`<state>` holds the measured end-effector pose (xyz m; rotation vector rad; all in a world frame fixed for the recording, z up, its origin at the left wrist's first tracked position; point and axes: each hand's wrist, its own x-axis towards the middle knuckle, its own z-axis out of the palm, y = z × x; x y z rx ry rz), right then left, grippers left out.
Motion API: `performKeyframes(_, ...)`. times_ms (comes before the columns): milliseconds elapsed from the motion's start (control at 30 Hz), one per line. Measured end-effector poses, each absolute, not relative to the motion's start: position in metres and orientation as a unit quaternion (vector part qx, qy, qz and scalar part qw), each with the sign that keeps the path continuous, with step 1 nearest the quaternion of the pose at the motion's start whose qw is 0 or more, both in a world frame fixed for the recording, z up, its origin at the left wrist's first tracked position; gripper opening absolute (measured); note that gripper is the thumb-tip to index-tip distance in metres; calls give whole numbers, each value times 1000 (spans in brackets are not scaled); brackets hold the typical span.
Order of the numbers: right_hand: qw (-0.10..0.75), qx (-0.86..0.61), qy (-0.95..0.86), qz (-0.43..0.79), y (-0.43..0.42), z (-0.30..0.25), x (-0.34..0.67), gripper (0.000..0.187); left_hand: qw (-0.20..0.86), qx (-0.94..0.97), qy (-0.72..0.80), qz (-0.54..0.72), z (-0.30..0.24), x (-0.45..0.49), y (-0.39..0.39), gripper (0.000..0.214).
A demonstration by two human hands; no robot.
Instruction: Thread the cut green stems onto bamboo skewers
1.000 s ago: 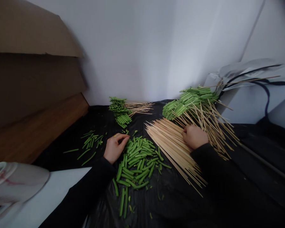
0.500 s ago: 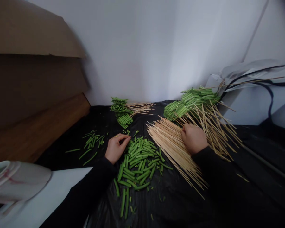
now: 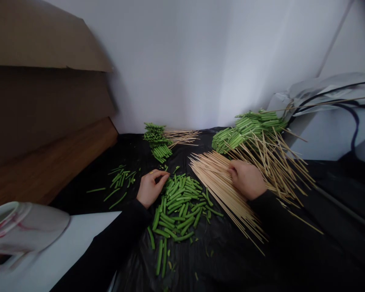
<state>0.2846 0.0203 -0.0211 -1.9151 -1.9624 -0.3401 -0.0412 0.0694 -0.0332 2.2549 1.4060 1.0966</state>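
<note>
the grip of the left hand (image 3: 153,187) is pressed together, thumb to forefinger, at the far edge of the cut green pieces (image 3: 182,198); whether anything is caught between the tips is too small to tell. the right hand (image 3: 247,179) rests curled over the loose sticks (image 3: 220,176), its fingertips hidden among them, so one cannot tell what its grip pinches. nearest, a mug (image 3: 45,227) stands on a white surface (image 3: 85,227) at the left, probably set there to be clear of the working arms. the green pieces lie heaped between the forearms on a black sheet (image 3: 231,263), which likely serves to catch scraps. the sticks fan out just right of the heap, their points away from the person, seemingly placed so each hand has its own supply. a few stray pieces (image 3: 120,178) lie apart on the left. farther off, a small left bundle (image 3: 158,142) and a larger right bundle (image 3: 243,132) show green pieces packed side by side on sticks, bare ends trailing rightward, perhaps stacked near the wall (image 3: 194,65) to leave the foreground free.
</note>
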Motion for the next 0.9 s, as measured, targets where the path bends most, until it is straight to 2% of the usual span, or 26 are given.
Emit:
performKeyframes(233,240,-630,-730,-111,18,-23,273,18,156,755,493,404,-35,-42,70,26)
performKeyframes(367,269,-548,-779,-146,12,-20,258,21,170,738,487,436,-33,-41,69,43)
performKeyframes(533,264,-490,-812,-174,7,-16,249,21,145,782,442,415,-24,-38,65,21)
performKeyframes(767,283,-476,-806,-210,2,-11,242,21,107,814,406,402,-19,-31,51,20)
performKeyframes(900,287,-444,-823,-208,-6,-5,235,20,76,870,344,344,21,-8,41,20)
